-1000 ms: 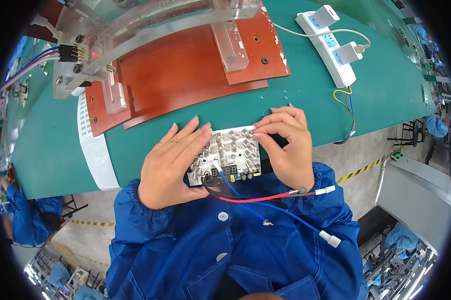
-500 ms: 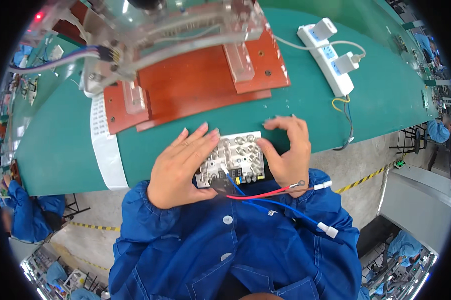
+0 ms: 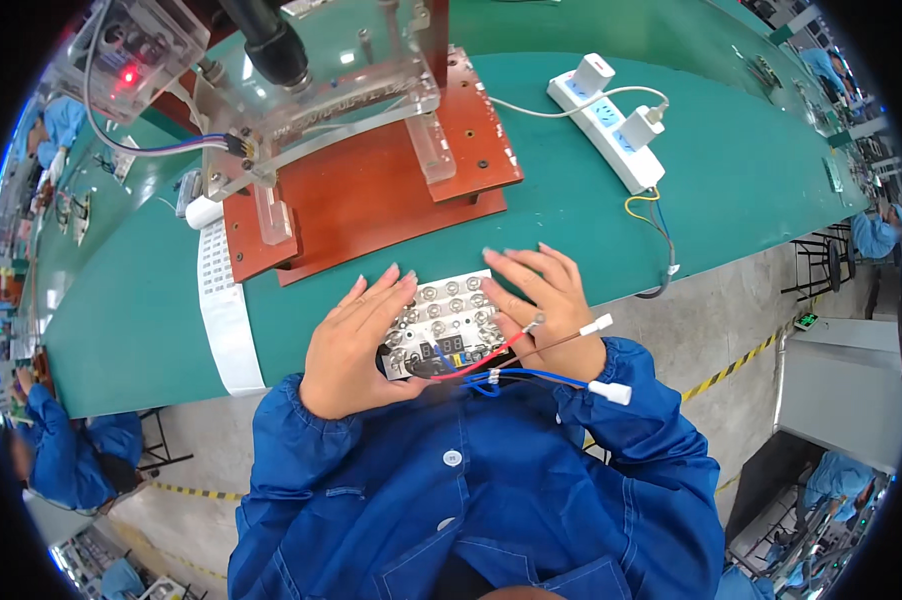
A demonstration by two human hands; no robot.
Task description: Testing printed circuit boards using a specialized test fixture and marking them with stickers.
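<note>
A white circuit board (image 3: pixel 451 305) with several round coiled metal springs lies at the table's near edge, before my chest. It carries a small dark digit display (image 3: pixel 442 347) near its lower edge. My left hand (image 3: pixel 356 345) grips the board's left side, its fingers over the upper left corner and its thumb by the lower edge. On the right side, my right hand (image 3: pixel 546 310) holds the board with fingers and thumb at that edge. A red wire (image 3: pixel 481 364), a brown wire (image 3: pixel 561 340) and blue wires (image 3: pixel 541 376) run from it across my right hand and sleeve.
Beyond the board stands a test fixture with a red-brown base (image 3: pixel 371 200) and clear plastic parts. A white power strip (image 3: pixel 611 125) with plugs lies at the right. Left of the fixture is a white label strip (image 3: pixel 226 320). Co-workers sit around the edges.
My right hand has come in from a raised, spread pose onto the board's right edge. The wires have shifted left and up. The head view has moved, bringing more of the fixture into sight.
</note>
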